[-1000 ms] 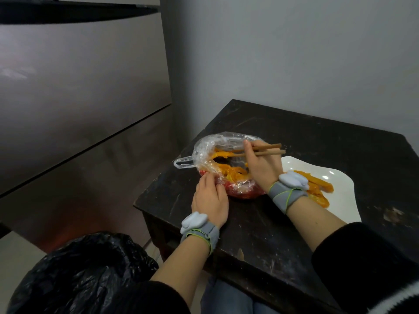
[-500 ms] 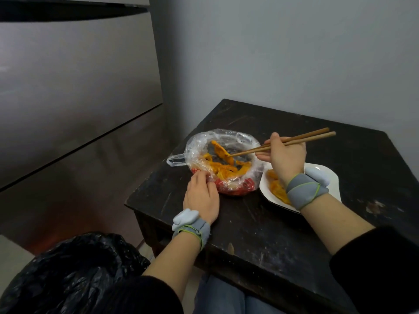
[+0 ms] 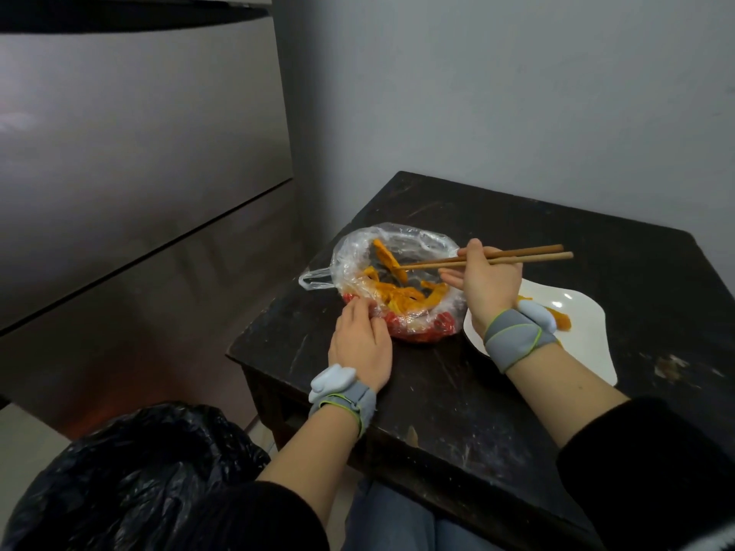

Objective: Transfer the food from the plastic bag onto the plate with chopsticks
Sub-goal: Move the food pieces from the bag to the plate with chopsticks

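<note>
Wooden chopsticks (image 3: 531,255) gripped in right hand (image 3: 488,288), pinching orange strip (image 3: 386,257), left hand (image 3: 360,346) holding plastic bag (image 3: 401,235)

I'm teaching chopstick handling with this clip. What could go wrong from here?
1. The orange strip hangs from the tips of the chopsticks over the plastic bag; it may slip off before the plate and land on the table.
2. The left hand alone pinches the bag's floppy rim; a snagged strip might drag it over.

On table (image 3: 457,391), plastic bag (image 3: 354,252) mid-frame, food (image 3: 397,298) in it, plate (image 3: 576,344) just right of it. Over plate's left edge, right hand (image 3: 489,284), chopsticks (image 3: 537,258) reaching left into bag; left hand (image 3: 360,344) at bag's near edge.
</note>
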`<state>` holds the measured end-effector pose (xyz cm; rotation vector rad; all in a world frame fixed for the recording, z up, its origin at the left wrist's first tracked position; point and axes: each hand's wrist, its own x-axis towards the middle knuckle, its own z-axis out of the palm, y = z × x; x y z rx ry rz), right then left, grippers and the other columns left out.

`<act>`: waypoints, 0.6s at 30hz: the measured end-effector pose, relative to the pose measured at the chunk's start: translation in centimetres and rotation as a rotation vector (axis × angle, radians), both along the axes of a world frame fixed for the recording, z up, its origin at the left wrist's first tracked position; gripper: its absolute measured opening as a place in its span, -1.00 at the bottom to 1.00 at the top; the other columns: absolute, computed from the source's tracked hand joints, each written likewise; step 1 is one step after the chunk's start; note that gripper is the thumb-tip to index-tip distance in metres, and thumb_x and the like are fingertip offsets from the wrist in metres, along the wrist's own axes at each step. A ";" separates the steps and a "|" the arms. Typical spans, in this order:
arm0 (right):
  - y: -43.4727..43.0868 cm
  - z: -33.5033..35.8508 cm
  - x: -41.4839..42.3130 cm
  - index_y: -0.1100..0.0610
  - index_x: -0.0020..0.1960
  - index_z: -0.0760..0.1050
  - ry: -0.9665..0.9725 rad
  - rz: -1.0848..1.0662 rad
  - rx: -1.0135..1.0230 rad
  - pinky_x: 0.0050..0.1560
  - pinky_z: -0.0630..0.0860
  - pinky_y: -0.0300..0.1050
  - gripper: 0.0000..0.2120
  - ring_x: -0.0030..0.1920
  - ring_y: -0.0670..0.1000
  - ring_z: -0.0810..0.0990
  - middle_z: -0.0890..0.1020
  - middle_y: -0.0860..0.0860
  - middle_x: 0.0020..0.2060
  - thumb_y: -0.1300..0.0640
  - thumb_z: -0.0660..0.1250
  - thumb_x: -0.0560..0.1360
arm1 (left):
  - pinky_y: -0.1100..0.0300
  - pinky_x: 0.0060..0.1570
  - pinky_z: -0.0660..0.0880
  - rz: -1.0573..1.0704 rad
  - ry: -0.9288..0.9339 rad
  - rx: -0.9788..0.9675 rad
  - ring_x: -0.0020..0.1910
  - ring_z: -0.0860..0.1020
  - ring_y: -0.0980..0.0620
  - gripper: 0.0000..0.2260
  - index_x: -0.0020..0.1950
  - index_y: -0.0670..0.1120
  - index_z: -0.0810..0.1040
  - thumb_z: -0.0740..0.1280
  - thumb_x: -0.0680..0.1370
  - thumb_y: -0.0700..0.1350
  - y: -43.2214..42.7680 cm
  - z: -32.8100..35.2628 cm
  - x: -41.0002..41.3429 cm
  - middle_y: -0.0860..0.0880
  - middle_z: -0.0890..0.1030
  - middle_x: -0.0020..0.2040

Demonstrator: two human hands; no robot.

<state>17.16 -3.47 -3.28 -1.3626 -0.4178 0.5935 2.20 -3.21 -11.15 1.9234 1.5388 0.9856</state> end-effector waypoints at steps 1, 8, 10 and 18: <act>0.0 0.0 0.1 0.34 0.20 0.42 0.020 -0.012 0.008 -0.28 0.67 -0.09 -0.69 -0.30 0.11 0.71 0.67 0.26 -0.09 0.13 0.27 0.58 | 0.13 0.04 0.40 0.000 0.003 0.003 0.16 0.46 0.02 -0.74 0.23 -0.03 0.43 0.11 0.58 -0.09 0.0 0.0 0.0 0.01 0.49 0.21; -0.8 -0.1 1.6 0.42 0.23 0.39 0.148 -0.067 0.047 -0.42 0.60 -0.18 -0.69 -0.43 0.08 0.69 0.62 0.40 -0.06 0.21 0.22 0.59 | 0.09 0.03 0.41 0.001 0.015 0.007 0.11 0.46 0.00 -0.77 0.18 -0.05 0.44 0.10 0.58 -0.09 0.1 0.0 0.1 0.00 0.51 0.16; -1.0 -0.2 1.7 0.43 0.21 0.42 0.128 -0.037 0.031 -0.40 0.61 -0.18 -0.68 -0.39 0.09 0.70 0.63 0.38 -0.05 0.20 0.24 0.59 | 0.07 0.03 0.42 0.005 0.012 0.007 0.11 0.47 -0.01 -0.77 0.18 -0.05 0.45 0.10 0.58 -0.09 0.1 -0.1 0.1 0.00 0.51 0.16; -0.5 0.4 0.4 0.38 0.12 0.49 -0.088 0.050 -0.029 -0.27 0.67 -0.14 -0.69 -0.26 0.10 0.71 0.68 0.27 -0.14 0.11 0.30 0.58 | 0.06 0.05 0.43 -0.009 0.023 0.005 0.14 0.46 -0.02 -0.76 0.19 -0.06 0.44 0.09 0.58 -0.08 0.0 -0.2 0.1 -0.01 0.50 0.18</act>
